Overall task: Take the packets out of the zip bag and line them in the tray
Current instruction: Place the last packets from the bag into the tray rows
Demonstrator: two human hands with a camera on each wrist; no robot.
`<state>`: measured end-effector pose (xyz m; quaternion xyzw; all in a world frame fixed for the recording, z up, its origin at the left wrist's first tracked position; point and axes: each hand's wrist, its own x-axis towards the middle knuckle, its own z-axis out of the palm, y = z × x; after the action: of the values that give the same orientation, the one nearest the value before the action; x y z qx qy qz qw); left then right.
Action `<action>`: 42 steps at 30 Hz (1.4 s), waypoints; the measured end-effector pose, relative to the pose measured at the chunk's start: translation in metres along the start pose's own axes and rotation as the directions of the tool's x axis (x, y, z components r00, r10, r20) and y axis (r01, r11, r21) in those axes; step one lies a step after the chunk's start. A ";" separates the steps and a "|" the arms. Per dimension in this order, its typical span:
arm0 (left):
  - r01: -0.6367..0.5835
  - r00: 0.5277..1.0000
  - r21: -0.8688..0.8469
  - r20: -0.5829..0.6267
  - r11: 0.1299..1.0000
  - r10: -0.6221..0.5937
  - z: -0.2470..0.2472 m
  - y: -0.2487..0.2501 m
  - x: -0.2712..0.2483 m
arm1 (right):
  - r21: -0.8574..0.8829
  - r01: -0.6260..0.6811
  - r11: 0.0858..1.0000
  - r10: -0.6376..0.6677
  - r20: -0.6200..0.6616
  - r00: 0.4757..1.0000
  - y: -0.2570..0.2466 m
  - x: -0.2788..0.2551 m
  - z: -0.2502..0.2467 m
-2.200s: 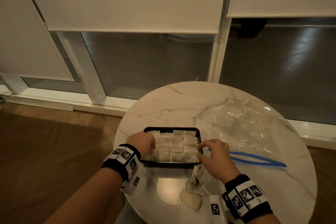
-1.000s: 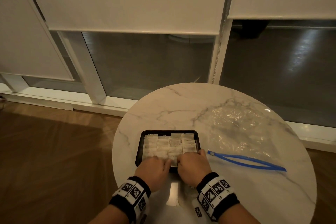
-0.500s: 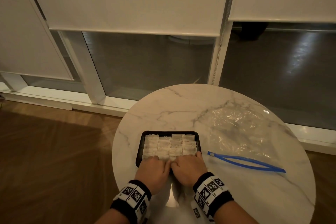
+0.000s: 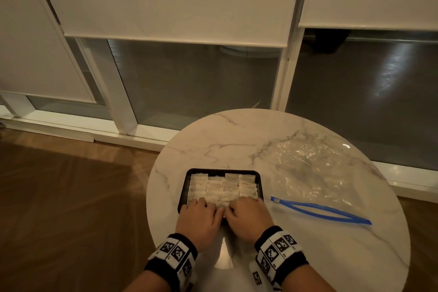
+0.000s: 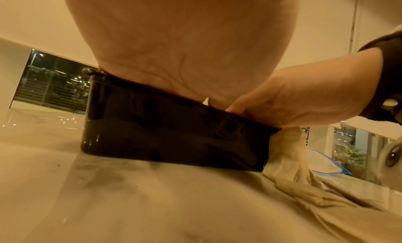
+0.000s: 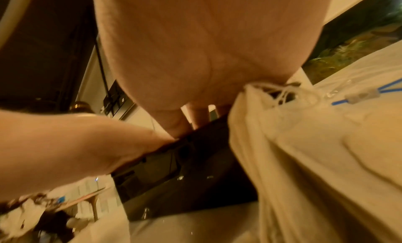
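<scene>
Head view: your left hand (image 4: 200,217) and right hand (image 4: 246,214) lie side by side, palms down, over the near edge of the black tray (image 4: 258,178), which stands on the round marble desk (image 4: 227,140). The packets (image 4: 222,187) fill the tray in close rows reaching its far wall; the near row is hidden under your fingers. As to the grip, the fingers of both hands reach forward over the near row, fairly straight and close together, apparently pressing it down; whether any fingertip pinches a packet cannot be told, since the tips are covered in every view. Left wrist view: the palm of the left hand rests on the tray's rim (image 5: 152,90), and loose packets (image 5: 287,154) hang and trail over the tray's near right corner onto the desk, outside the tray. Right wrist view: the same loose packets (image 6: 304,152) drape just under the right palm, with thin strings showing at their top. The zip bag (image 4: 310,173) lies flattened to the right of the tray, well apart from both hands, its blue zip strip (image 4: 320,210) open and nearest you; it looks empty. Judged step: seating and squaring the near row, late in the task. The next move calls for lifting the right hand, gathering the stray packets at the corner, and tucking them in line without upsetting the settled rows, which look light and easily shifted, their strings liable to snag.
</scene>
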<state>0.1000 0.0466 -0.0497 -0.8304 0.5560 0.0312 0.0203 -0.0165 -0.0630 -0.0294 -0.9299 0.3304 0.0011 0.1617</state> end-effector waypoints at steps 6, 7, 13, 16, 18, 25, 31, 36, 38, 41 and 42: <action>0.077 0.995 -0.136 -0.047 0.988 -0.084 -0.014 0.004 -0.001 | 0.308 -0.058 0.950 0.158 -0.311 0.937 0.030 -0.012 -0.029; 0.070 0.993 -0.172 -0.077 0.983 -0.084 -0.016 0.006 0.000 | 0.407 -0.080 0.910 0.223 -0.318 0.922 0.038 -0.014 -0.032; -0.026 0.988 -0.501 -0.146 0.865 -0.055 -0.044 0.039 0.007 | 0.695 -0.248 0.675 0.472 -0.148 0.869 0.087 -0.027 -0.040; -0.003 1.000 -0.527 -0.015 0.850 -0.006 -0.056 0.064 0.014 | 0.605 -0.370 0.705 0.449 0.023 0.893 0.102 -0.035 -0.030; -0.006 0.999 -0.448 0.032 0.894 0.023 -0.059 0.077 0.018 | 0.540 -0.393 0.744 0.425 0.073 0.902 0.106 -0.041 -0.025; -0.008 1.000 -0.298 0.009 0.955 0.011 -0.048 0.089 0.012 | 0.410 -0.378 0.830 0.318 0.210 0.925 0.104 -0.052 -0.026; 0.020 0.999 -0.355 -0.020 0.935 -0.028 -0.033 0.086 0.004 | 0.301 -0.434 0.849 0.366 0.255 0.895 0.102 -0.056 -0.025; 0.077 0.996 -0.456 0.004 0.886 -0.085 -0.033 0.083 0.002 | 0.205 -0.422 0.883 0.361 0.278 0.890 0.093 -0.059 -0.017; 0.087 0.996 -0.482 0.012 0.872 -0.092 -0.034 0.081 0.001 | 0.218 -0.413 0.884 0.353 0.265 0.897 0.093 -0.059 -0.014; 0.120 0.993 -0.526 0.044 0.842 -0.114 -0.033 0.076 0.001 | 0.260 -0.400 0.879 0.337 0.257 0.906 0.097 -0.060 -0.014; 0.133 0.991 -0.539 0.059 0.832 -0.120 -0.033 0.074 0.001 | 0.270 -0.394 0.879 0.332 0.248 0.910 0.100 -0.061 -0.015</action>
<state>0.0331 0.0152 -0.0172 -0.8367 0.4681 0.1952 -0.2066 -0.1273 -0.1023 -0.0386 -0.8086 0.4779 0.0698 0.3360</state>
